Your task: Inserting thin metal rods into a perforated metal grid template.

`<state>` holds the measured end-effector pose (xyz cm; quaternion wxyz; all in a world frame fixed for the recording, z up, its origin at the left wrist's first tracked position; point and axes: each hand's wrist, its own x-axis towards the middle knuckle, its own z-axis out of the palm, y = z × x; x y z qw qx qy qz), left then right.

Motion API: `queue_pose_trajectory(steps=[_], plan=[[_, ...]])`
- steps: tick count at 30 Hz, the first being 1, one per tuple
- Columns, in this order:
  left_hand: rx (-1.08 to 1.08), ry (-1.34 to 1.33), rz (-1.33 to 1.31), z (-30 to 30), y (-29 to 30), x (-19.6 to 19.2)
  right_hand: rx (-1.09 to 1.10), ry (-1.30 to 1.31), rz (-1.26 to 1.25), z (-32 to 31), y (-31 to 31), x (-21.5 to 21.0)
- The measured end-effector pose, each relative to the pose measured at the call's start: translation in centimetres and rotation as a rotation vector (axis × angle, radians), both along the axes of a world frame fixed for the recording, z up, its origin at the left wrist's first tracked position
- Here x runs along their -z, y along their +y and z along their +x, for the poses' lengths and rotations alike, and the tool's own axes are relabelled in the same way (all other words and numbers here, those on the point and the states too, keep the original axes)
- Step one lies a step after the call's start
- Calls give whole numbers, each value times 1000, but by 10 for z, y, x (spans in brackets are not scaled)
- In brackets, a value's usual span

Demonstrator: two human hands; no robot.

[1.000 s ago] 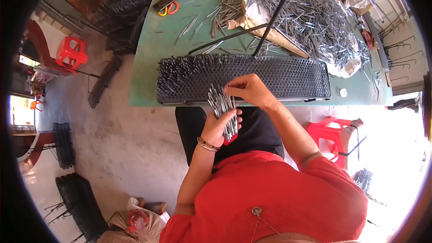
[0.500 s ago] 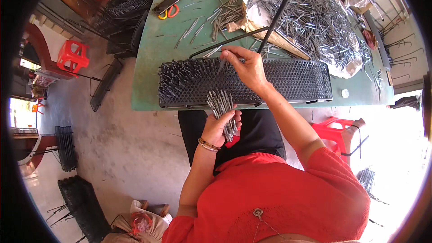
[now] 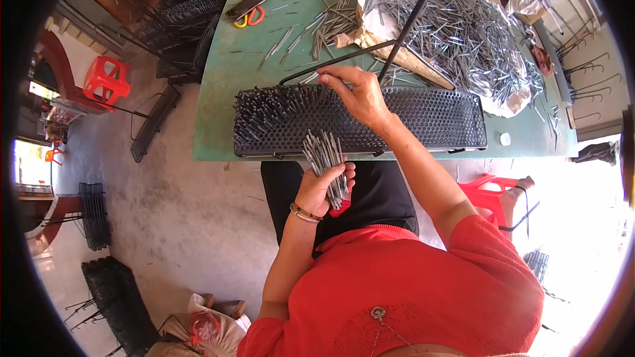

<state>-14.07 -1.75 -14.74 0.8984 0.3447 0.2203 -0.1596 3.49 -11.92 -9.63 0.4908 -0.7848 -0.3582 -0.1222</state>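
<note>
A bundle of thin grey metal rods (image 3: pixel 323 155) is gripped in my left hand (image 3: pixel 316 188), just below the table's front edge, with the rods' tips fanned upward. My right hand (image 3: pixel 364 98) is above a long black perforated rack (image 3: pixel 423 119) lying along that edge. Its thumb and fingertips are pinched together near the rack's far side; what is between them is too small to make out. Many upright dark rods (image 3: pixel 264 116) fill the left part of the rack, while its right part shows bare holes.
Behind the rack, a big heap of loose rods (image 3: pixel 456 33) lies on an opened sack. A black metal bar (image 3: pixel 418 13) slants up from the rack. Scissors (image 3: pixel 250 17), a dark phone (image 3: pixel 249 3) and scattered rods lie on the green table (image 3: pixel 221 92). A red stool (image 3: pixel 107 84) stands left.
My right hand has shifted slightly left and upward, its fingertips still pinched. A thin rod seen under those fingers earlier is no longer distinct. My left hand keeps the bundle in nearly the same place.
</note>
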Motion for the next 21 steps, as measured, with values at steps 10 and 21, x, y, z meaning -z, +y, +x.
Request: queue_pose_trajectory(steps=[10,21], plan=[[5,1,-6,0,0,0,41,196,121,-2,3,15],[0,-2,20,0,1,-3,2,-287,-136,-8,4,25]])
